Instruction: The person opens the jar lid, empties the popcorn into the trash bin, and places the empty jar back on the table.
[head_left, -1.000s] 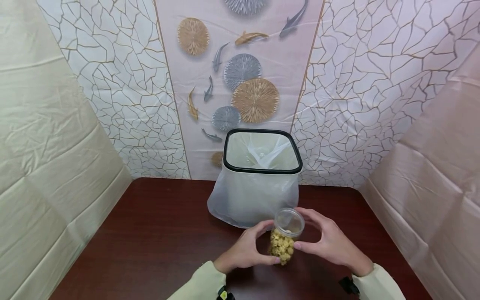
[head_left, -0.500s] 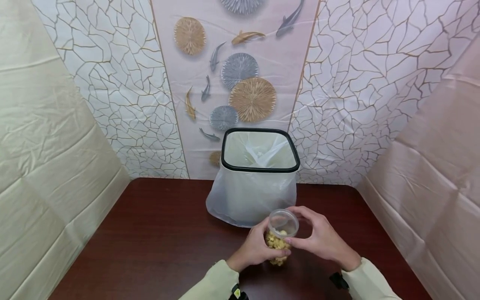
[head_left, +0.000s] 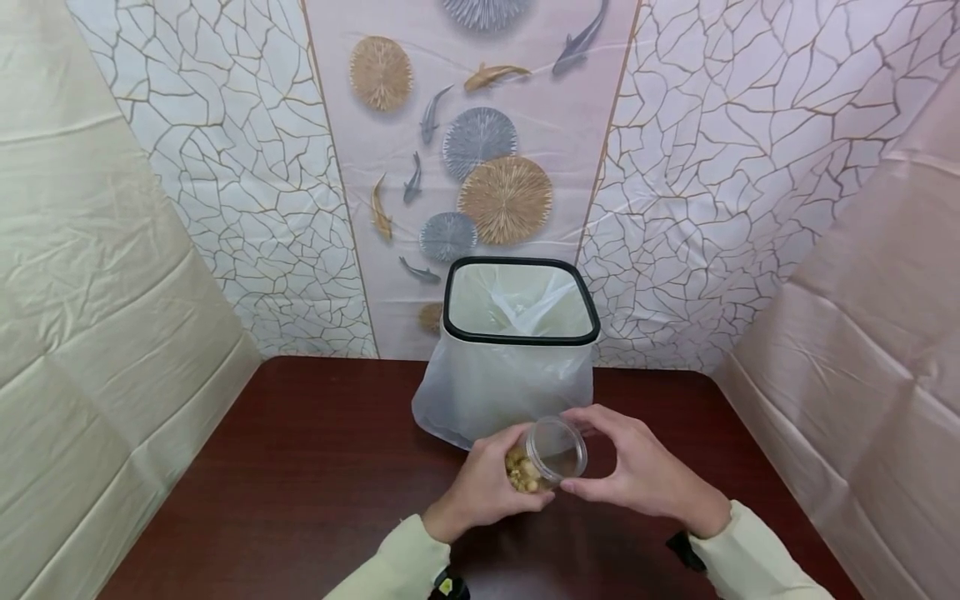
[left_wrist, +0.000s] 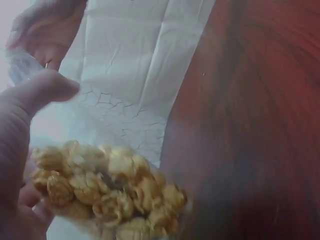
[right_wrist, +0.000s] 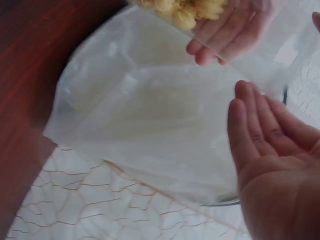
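A clear round jar (head_left: 557,450) lies tilted between the two hands, its wide end facing right. Caramel-coloured popcorn (left_wrist: 110,190) fills its lower part, toward the left hand. My left hand (head_left: 483,483) wraps round the jar's body, thumb along the near side. At the clear rim, my right hand (head_left: 637,467) has its thumb and fingers on opposite sides of the jar. In the right wrist view the fingers of that right hand (right_wrist: 280,150) are long and nearly straight against the jar's end. Whether a clear lid covers the mouth, I cannot tell.
Just behind the hands stands a white bin (head_left: 517,375) with a black rim, lined with a translucent bag (head_left: 435,408). It is on a dark red-brown table (head_left: 315,467). Patterned cloth (head_left: 675,208) hangs behind, and beige fabric (head_left: 90,292) hangs at the sides.
The jar has gone from nearly upright to tilted, its rim end swinging right and its popcorn end left. Both hands have shifted slightly left with it; the left hand now covers more of its body.
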